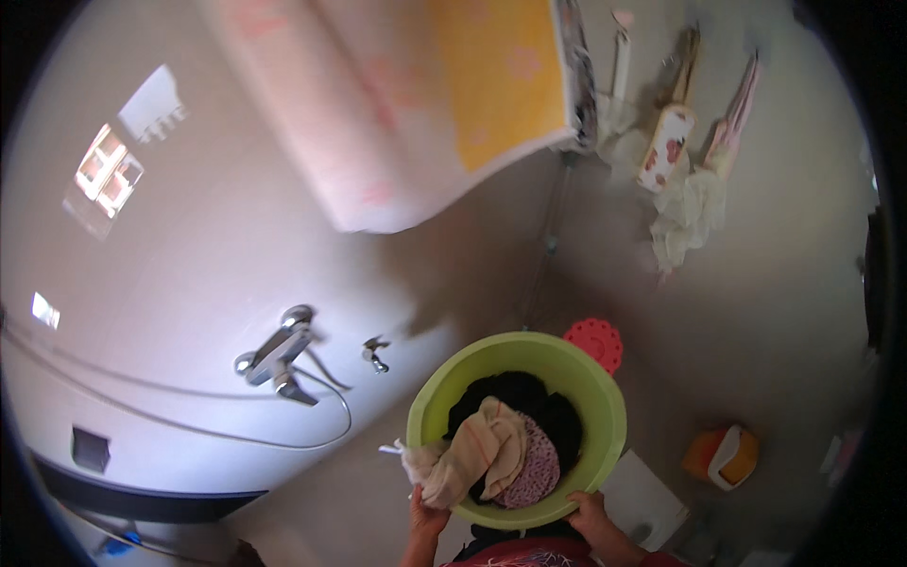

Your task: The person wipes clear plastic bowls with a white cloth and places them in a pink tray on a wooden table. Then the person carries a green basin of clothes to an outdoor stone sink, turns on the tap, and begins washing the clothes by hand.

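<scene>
A light green basin is in front of me at the lower middle of the head view. Inside it lie a black garment, a beige cloth and a pink patterned cloth. One end of the beige cloth hangs over the basin's left rim. My right hand is closed on the near right rim. At the near left rim, just under the hanging cloth, my left hand grips the basin; its fingers are partly hidden.
A large pink and yellow cloth hangs overhead. A chrome mixer tap with a hose and a small tap are on the left wall. Bags and cloths hang on the right wall. A red scalloped item and an orange-white container are beyond the basin.
</scene>
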The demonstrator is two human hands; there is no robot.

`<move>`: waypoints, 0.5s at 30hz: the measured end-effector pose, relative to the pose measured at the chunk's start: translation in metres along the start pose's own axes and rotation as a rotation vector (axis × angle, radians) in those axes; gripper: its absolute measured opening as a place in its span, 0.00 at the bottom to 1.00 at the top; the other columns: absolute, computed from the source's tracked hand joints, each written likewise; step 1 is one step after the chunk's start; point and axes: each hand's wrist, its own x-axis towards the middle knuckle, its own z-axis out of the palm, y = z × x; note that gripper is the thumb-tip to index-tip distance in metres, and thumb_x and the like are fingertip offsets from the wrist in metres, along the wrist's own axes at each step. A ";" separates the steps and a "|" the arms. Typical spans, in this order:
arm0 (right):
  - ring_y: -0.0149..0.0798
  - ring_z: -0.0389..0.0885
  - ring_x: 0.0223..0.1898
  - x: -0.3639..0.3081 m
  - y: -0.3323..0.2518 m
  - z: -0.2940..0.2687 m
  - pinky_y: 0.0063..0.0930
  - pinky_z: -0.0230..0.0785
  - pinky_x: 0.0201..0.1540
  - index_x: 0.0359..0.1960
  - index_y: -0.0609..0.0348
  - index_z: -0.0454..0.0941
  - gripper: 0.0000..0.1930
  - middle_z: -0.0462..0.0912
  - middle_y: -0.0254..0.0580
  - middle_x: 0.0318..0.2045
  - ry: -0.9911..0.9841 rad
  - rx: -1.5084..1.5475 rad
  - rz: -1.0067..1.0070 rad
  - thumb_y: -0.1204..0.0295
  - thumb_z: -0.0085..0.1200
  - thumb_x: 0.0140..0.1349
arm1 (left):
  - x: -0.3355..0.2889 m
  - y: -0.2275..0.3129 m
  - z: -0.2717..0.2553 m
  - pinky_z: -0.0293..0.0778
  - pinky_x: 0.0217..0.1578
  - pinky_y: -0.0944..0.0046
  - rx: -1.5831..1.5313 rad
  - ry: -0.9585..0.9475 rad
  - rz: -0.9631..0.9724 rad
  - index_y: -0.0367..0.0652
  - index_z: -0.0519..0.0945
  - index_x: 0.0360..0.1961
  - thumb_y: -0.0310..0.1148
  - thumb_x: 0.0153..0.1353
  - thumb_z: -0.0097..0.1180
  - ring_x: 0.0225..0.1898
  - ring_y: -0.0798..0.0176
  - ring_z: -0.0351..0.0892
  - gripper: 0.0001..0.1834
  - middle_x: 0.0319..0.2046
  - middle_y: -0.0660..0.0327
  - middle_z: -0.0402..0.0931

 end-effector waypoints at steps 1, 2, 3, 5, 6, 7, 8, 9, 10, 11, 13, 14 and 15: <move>0.55 0.70 0.45 -0.029 0.022 0.000 0.57 0.69 0.44 0.49 0.62 0.66 0.23 0.68 0.51 0.44 -0.009 -0.079 -0.030 0.88 0.49 0.49 | -0.033 0.014 -0.021 0.58 0.59 0.48 -0.020 0.016 0.069 0.43 0.66 0.57 0.43 0.55 0.56 0.59 0.49 0.63 0.30 0.56 0.55 0.68; 0.55 0.71 0.45 -0.056 0.049 0.000 0.58 0.70 0.44 0.48 0.63 0.66 0.22 0.69 0.51 0.43 -0.022 -0.148 -0.068 0.88 0.49 0.49 | -0.068 0.034 -0.045 0.61 0.58 0.51 -0.036 0.023 0.135 0.41 0.65 0.57 0.38 0.53 0.59 0.57 0.49 0.66 0.31 0.54 0.54 0.69; 0.55 0.72 0.44 -0.080 0.078 -0.004 0.59 0.70 0.43 0.47 0.64 0.67 0.21 0.70 0.51 0.41 -0.045 -0.238 -0.101 0.88 0.49 0.50 | -0.105 0.052 -0.087 0.63 0.56 0.51 0.150 0.105 0.357 0.39 0.65 0.57 0.37 0.52 0.61 0.55 0.48 0.67 0.32 0.52 0.52 0.69; 0.53 0.73 0.41 -0.103 0.132 -0.018 0.57 0.71 0.42 0.46 0.64 0.68 0.21 0.71 0.50 0.39 -0.110 -0.335 -0.149 0.89 0.50 0.48 | -0.168 0.083 -0.121 0.69 0.49 0.55 0.408 0.170 0.725 0.36 0.67 0.53 0.31 0.50 0.60 0.49 0.52 0.71 0.28 0.47 0.52 0.72; 0.53 0.74 0.40 -0.117 0.157 -0.026 0.55 0.72 0.41 0.45 0.65 0.68 0.21 0.71 0.50 0.38 -0.127 -0.380 -0.163 0.90 0.50 0.47 | -0.217 0.100 -0.107 0.73 0.44 0.58 0.475 0.166 0.876 0.35 0.69 0.49 0.26 0.50 0.59 0.45 0.56 0.74 0.24 0.43 0.54 0.74; 0.51 0.75 0.39 -0.139 0.178 -0.024 0.51 0.73 0.40 0.43 0.67 0.69 0.18 0.72 0.49 0.36 -0.178 -0.421 -0.166 0.90 0.51 0.47 | -0.260 0.113 -0.098 0.76 0.39 0.62 0.536 0.170 1.032 0.34 0.71 0.46 0.21 0.49 0.57 0.40 0.60 0.77 0.20 0.39 0.56 0.76; 0.50 0.75 0.38 -0.142 0.202 -0.041 0.49 0.73 0.40 0.43 0.67 0.69 0.18 0.72 0.49 0.37 -0.315 -0.571 -0.271 0.89 0.51 0.48 | -0.294 0.120 -0.098 0.75 0.39 0.62 0.631 0.171 1.108 0.34 0.71 0.47 0.21 0.48 0.58 0.40 0.60 0.77 0.22 0.39 0.56 0.76; 0.50 0.75 0.38 -0.126 0.227 -0.064 0.46 0.74 0.39 0.43 0.68 0.69 0.18 0.73 0.49 0.37 -0.455 -0.729 -0.351 0.89 0.51 0.48 | -0.323 0.118 -0.099 0.74 0.40 0.62 0.735 0.201 1.184 0.34 0.70 0.48 0.22 0.47 0.60 0.40 0.60 0.76 0.24 0.40 0.56 0.76; 0.49 0.76 0.37 -0.145 0.246 -0.061 0.44 0.74 0.38 0.43 0.68 0.70 0.17 0.73 0.49 0.37 -0.421 -0.800 -0.327 0.88 0.52 0.48 | -0.355 0.120 -0.103 0.73 0.41 0.62 0.831 0.234 1.257 0.34 0.69 0.49 0.23 0.46 0.62 0.41 0.60 0.75 0.27 0.40 0.55 0.75; 0.48 0.76 0.37 -0.184 0.265 -0.045 0.42 0.74 0.37 0.42 0.69 0.70 0.17 0.74 0.49 0.37 -0.388 -0.872 -0.301 0.87 0.52 0.48 | -0.376 0.124 -0.113 0.71 0.43 0.59 0.927 0.222 1.244 0.35 0.68 0.50 0.26 0.46 0.63 0.43 0.58 0.74 0.28 0.42 0.54 0.74; 0.44 0.78 0.36 -0.229 0.303 -0.019 0.35 0.75 0.36 0.41 0.69 0.73 0.15 0.77 0.48 0.36 -0.176 -0.863 -0.051 0.85 0.54 0.49 | -0.422 0.138 -0.141 0.66 0.49 0.52 1.113 0.157 1.119 0.35 0.66 0.53 0.34 0.47 0.64 0.48 0.50 0.70 0.33 0.47 0.50 0.70; 0.42 0.78 0.36 -0.229 0.322 -0.031 0.34 0.74 0.36 0.40 0.67 0.74 0.15 0.78 0.47 0.35 -0.312 -1.071 -0.155 0.84 0.54 0.48 | -0.439 0.148 -0.166 0.63 0.53 0.47 1.202 0.109 0.981 0.35 0.65 0.54 0.39 0.48 0.65 0.52 0.45 0.68 0.35 0.50 0.48 0.68; 0.41 0.78 0.36 -0.250 0.351 -0.012 0.33 0.74 0.35 0.40 0.66 0.75 0.16 0.78 0.46 0.36 -0.262 -0.898 -0.080 0.84 0.55 0.45 | -0.443 0.167 -0.193 0.61 0.54 0.48 1.367 0.238 1.279 0.36 0.63 0.56 0.37 0.46 0.66 0.54 0.46 0.65 0.37 0.52 0.47 0.65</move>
